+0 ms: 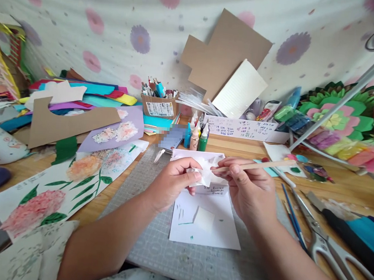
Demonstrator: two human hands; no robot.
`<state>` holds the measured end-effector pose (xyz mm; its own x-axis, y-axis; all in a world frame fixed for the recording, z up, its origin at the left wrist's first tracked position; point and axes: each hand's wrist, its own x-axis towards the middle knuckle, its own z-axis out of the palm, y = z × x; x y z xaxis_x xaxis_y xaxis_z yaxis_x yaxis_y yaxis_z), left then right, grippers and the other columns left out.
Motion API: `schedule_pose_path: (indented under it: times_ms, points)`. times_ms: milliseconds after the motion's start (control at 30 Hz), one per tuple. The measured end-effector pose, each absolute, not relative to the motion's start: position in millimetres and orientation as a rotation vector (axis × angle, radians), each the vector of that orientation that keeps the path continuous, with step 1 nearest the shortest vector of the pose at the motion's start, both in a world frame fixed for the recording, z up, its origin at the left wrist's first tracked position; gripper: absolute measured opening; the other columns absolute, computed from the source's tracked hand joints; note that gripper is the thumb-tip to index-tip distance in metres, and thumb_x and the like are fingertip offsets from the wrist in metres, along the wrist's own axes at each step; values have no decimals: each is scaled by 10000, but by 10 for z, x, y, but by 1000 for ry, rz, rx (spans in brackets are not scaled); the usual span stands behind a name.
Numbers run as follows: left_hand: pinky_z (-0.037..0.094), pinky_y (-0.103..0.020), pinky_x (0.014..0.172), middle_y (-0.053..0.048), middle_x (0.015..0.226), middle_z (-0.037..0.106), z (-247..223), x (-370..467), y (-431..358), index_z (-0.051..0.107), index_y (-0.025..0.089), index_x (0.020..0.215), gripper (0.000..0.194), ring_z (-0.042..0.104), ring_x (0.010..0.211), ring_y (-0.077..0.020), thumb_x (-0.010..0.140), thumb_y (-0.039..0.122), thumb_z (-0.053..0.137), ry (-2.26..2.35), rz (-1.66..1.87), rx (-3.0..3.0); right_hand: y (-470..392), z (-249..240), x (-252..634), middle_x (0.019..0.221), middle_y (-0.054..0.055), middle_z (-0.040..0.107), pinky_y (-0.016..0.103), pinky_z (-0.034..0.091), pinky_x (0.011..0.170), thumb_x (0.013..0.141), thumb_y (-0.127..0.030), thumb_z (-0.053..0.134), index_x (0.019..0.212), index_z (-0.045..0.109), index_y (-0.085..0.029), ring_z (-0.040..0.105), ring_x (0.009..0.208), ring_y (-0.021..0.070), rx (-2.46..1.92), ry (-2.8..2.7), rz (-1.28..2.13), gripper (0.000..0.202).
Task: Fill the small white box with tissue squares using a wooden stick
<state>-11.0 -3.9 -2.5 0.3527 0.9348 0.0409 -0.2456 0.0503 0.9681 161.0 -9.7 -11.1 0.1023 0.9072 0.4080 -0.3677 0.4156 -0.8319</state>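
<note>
My left hand pinches a small crumpled piece of white paper above the middle of the desk. Close on its right, my right hand grips a thin wooden stick; the stick's left end is by the white paper, and whether they touch is hard to tell. Behind and under the hands is a white box with handwriting on its front. A white sheet with green marks lies below them, and a small white square rests on it.
A grey cutting mat lies under the sheet. Paint bottles and a phone are behind the box. Scissors and brushes lie at right. A flower picture and cardboard are at left; a lamp arm slants at right.
</note>
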Motion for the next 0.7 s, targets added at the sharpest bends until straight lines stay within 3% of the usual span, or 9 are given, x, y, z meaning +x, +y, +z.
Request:
schedule_pose_path:
  times_ms: [200,300,400,700]
  points:
    - [442,-220,506,40,612,568,-24,-115,-43,586,157,801,237,530,502,-82,762,313,760,705,1041,1009,-100,-92,1606,849,16,735,315,626,678,836,-233,704,807,751,-223,742,764,171,-569,-1102,1055,56]
    - [449,-212,509,50,593,557,-10,-108,-61,571,161,792,251,527,499,-76,746,280,787,644,1014,930,-118,-89,1603,826,10,743,351,608,752,841,-252,705,830,762,-253,726,843,184,-545,-1181,978,57]
    - [449,-209,513,48,587,556,-6,-97,-85,567,163,777,235,522,507,-75,756,258,782,561,983,912,-143,-84,1592,827,5,760,391,576,822,844,-263,705,870,764,-281,710,850,189,-528,-1251,906,67]
    - [442,-216,518,27,576,564,-3,-88,-96,639,140,733,152,519,504,-79,779,250,734,557,993,953,-183,-56,1585,853,-10,768,400,573,801,866,-218,679,898,770,-328,696,873,194,-473,-1339,781,146]
